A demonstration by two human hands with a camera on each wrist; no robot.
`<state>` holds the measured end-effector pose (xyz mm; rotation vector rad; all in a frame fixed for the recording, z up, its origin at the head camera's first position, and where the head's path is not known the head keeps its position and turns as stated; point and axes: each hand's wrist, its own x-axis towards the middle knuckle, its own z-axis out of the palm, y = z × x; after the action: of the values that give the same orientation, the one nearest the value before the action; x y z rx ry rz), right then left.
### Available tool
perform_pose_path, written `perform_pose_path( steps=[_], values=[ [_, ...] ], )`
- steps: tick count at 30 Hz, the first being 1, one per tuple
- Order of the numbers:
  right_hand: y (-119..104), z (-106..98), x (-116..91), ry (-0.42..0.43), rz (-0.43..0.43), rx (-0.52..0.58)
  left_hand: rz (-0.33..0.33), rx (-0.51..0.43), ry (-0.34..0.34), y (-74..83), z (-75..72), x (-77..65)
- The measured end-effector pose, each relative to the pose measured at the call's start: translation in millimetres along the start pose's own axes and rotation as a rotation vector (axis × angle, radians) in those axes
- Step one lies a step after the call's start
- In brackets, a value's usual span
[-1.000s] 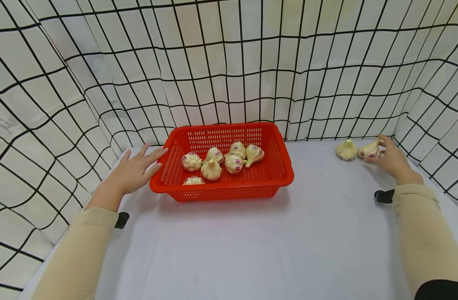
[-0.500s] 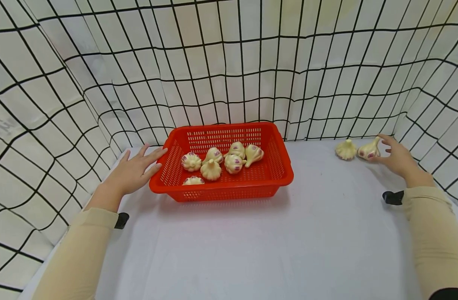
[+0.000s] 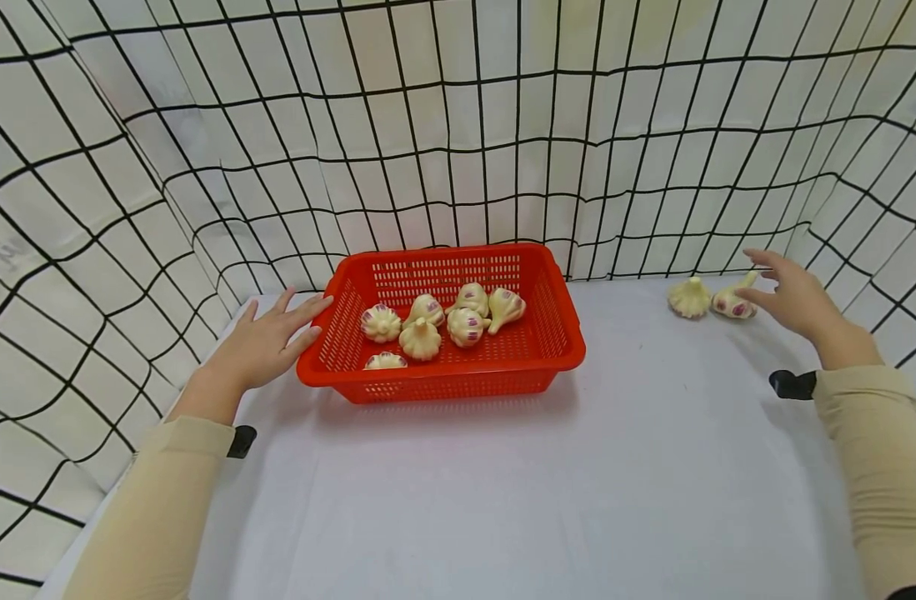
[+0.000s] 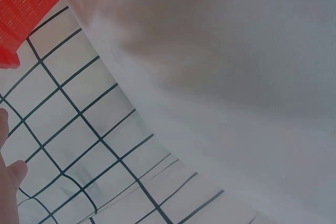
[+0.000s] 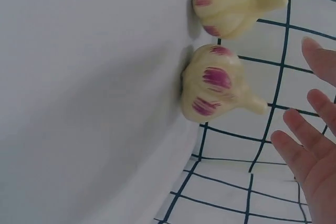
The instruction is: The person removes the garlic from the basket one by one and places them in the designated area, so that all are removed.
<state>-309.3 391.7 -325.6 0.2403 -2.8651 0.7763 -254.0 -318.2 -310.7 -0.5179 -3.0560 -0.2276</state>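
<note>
My left hand [image 3: 266, 343] has its fingers spread, the tips resting at the left rim of a red plastic basket [image 3: 458, 373]. Inside the basket lie several cream garlic bulbs [image 3: 420, 339] with purple streaks. At the far right, my right hand [image 3: 798, 302] holds nothing; its thumb and fingers are apart, close by a purple-streaked garlic bulb [image 3: 733, 302]. A paler garlic bulb [image 3: 688, 297] lies to the left of that one. In the right wrist view, the fingers [image 5: 304, 142] are clear of the nearer bulb [image 5: 215, 85], whose stem points toward them.
A white cloth [image 3: 458, 500] covers the table. White walls with a black wire grid [image 3: 488, 133] close in the back and both sides, near to each hand. Black wrist cameras [image 3: 793, 385] jut from the sleeves.
My right hand has let go of the right-hand garlic bulb, its fingers parting and drawing back to the right. The bulb stays on the table. My left hand and the basket keep their places.
</note>
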Motion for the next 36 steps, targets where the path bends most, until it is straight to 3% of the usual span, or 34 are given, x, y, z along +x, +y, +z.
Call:
perform_pose_path(
  steps=[13, 36],
  values=[
    [-44, 1, 13, -0.018, -0.121, -0.031, -0.002, 0.011, -0.005, -1.7, 1.1, 0.8],
    [-126, 30, 32, -0.085, -0.348, -0.044, -0.004, 0.017, 0.004, -0.8, 0.7, 0.3]
  ],
)
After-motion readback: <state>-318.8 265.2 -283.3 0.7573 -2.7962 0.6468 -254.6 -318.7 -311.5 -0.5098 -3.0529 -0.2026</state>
